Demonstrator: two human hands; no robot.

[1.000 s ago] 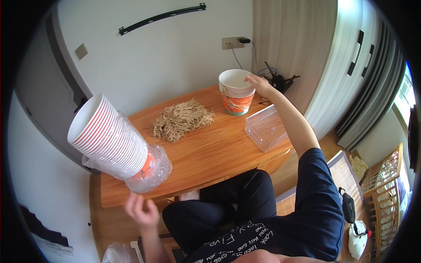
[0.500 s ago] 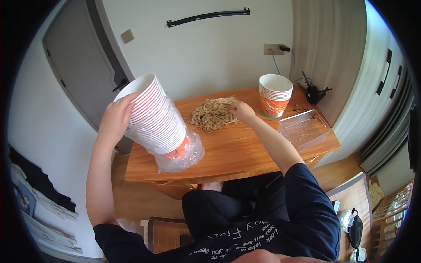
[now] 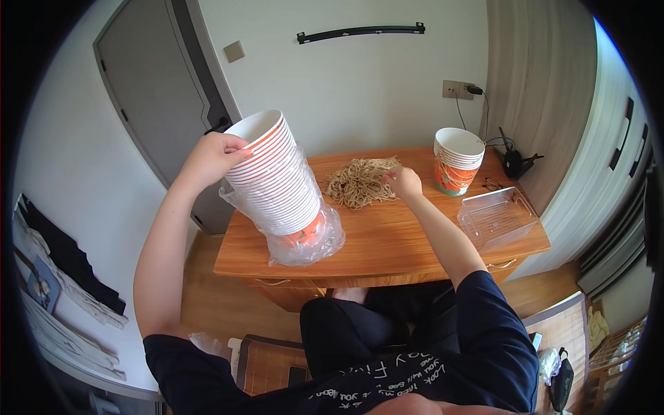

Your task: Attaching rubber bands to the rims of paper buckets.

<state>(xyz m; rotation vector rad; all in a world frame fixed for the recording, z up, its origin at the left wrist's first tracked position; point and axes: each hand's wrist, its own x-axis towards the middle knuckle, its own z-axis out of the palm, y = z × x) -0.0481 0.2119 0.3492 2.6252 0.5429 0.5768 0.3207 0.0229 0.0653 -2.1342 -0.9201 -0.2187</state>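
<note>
A tall stack of white paper buckets (image 3: pixel 275 187) with red-lined rims leans to the left on the wooden table. Clear plastic wrap (image 3: pixel 301 252) bunches round its orange lower end. At the top rim, my left hand (image 3: pixel 216 158) is closed, thumb and fingers pinching the uppermost bucket's edge. A tangled heap of thin beige string (image 3: pixel 356 181) lies to the right of the stack. My right hand (image 3: pixel 407 184) is closed in a pinch at the heap's right edge, on the string; the fingertips are partly hidden.
A shorter stack of orange and white buckets (image 3: pixel 459 151) with strings draped over it stands at the back right. Near it are a clear plastic tray (image 3: pixel 496 216), eyeglasses (image 3: pixel 492 184) and a black router (image 3: pixel 515 163). The table's front edge (image 3: pixel 373 274) is above my legs.
The whole view has shifted, so the table sits further right. My left fingers have moved from the side of the stack onto the top bucket's rim. My right hand stays by the string.
</note>
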